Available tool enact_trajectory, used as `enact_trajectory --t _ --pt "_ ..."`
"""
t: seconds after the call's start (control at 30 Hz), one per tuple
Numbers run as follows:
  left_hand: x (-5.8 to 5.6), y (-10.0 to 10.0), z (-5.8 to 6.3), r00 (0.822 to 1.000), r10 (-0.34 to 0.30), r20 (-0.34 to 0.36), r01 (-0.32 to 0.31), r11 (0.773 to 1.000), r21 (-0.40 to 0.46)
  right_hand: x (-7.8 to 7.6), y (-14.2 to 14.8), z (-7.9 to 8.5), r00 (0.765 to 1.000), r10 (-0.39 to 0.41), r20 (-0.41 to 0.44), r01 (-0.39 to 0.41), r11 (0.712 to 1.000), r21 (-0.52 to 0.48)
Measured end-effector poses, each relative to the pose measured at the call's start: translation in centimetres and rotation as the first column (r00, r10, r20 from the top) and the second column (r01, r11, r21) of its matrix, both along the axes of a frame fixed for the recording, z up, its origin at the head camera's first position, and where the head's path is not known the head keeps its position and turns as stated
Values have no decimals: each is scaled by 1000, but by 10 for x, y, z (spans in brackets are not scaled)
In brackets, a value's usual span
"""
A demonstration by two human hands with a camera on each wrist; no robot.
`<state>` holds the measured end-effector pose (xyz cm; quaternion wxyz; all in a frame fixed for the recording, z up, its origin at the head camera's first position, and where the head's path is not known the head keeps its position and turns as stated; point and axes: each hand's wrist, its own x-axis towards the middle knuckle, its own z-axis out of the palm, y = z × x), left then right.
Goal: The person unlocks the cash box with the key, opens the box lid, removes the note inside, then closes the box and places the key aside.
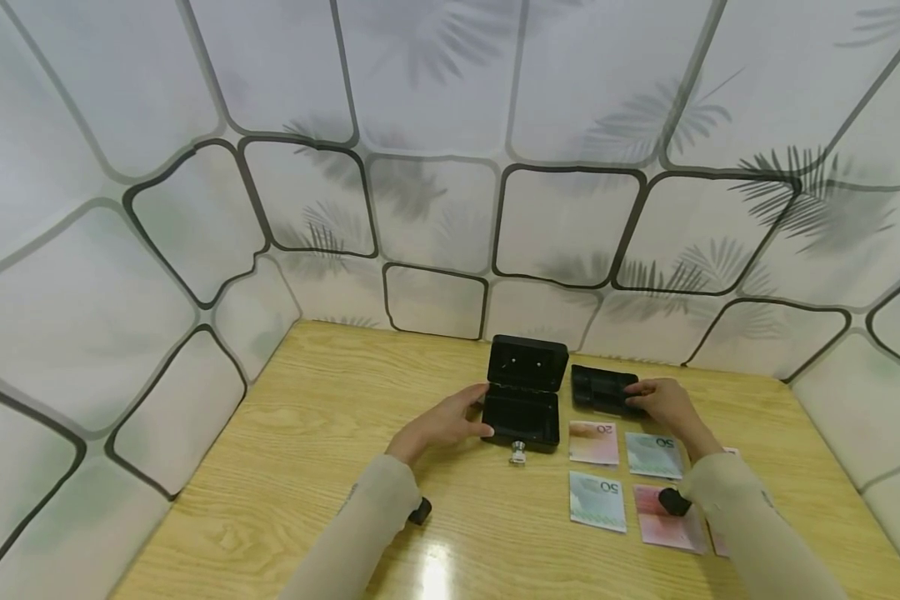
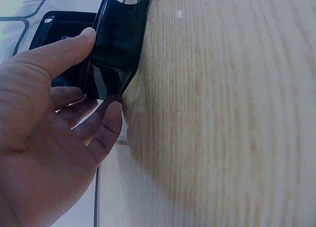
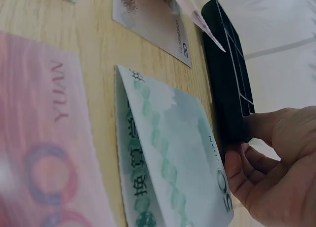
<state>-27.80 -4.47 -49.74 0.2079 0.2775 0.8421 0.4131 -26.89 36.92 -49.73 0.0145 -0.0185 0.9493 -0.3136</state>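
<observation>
A black metal cash box (image 1: 521,417) stands on the table with its lid (image 1: 527,364) raised. My left hand (image 1: 446,419) holds its left side; in the left wrist view the thumb (image 2: 74,48) lies on the rim and the fingers bend beneath the side. A silver lock (image 1: 517,452) sticks out from the box's front. To the right lies a black compartment tray (image 1: 598,390). My right hand (image 1: 662,400) pinches the tray's right end, thumb over the edge and fingers outside, as the right wrist view shows.
Folded banknotes lie in front of the tray: a 20 note (image 1: 594,442), a green 50 note (image 1: 654,455), another green 50 note (image 1: 597,500) and a red note (image 1: 663,521). My right sleeve (image 1: 742,508) partly covers more pink notes. A patterned curtain (image 1: 435,300) borders the table.
</observation>
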Motion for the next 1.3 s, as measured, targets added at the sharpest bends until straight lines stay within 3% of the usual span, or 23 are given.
enact_trajectory --t 0.53,0.7,1.07,1.3 --pt "2 1 -1 1000 -2 6 2 1000 20 8 7 7 996 -93 10 94 993 -65" --pt "2 2 0 1000 -2 -1 2 1000 15 11 6 19 991 -130 31 133 980 -148" --pt "2 1 2 1000 -5 -10 6 1000 6 28 -9 52 989 -143 -27 138 981 -134" --pt "1 1 1 1000 2 -5 -2 1000 5 43 -19 71 993 -108 -51 100 985 -139"
